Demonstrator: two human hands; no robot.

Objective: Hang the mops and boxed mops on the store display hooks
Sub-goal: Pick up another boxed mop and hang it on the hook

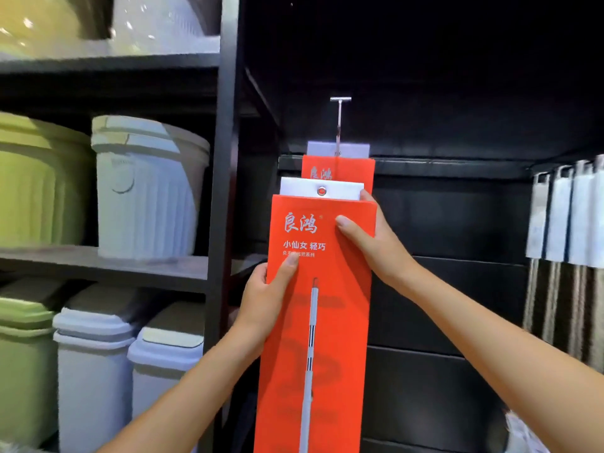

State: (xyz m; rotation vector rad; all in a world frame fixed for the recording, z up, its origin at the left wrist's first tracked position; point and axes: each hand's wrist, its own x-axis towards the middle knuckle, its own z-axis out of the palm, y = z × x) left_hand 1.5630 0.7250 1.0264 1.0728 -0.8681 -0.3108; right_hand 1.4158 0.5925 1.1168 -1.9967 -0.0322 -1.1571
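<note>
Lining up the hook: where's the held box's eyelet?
The eyelet is mid-frame in the head view, on the held box's white tab, below the hung box's hook.

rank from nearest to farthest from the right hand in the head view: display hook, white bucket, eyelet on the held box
1. eyelet, just up-left of the right hand, on the tab of the held box.
2. display hook, higher up, above the hung box.
3. white bucket, far left on the shelf.
</note>
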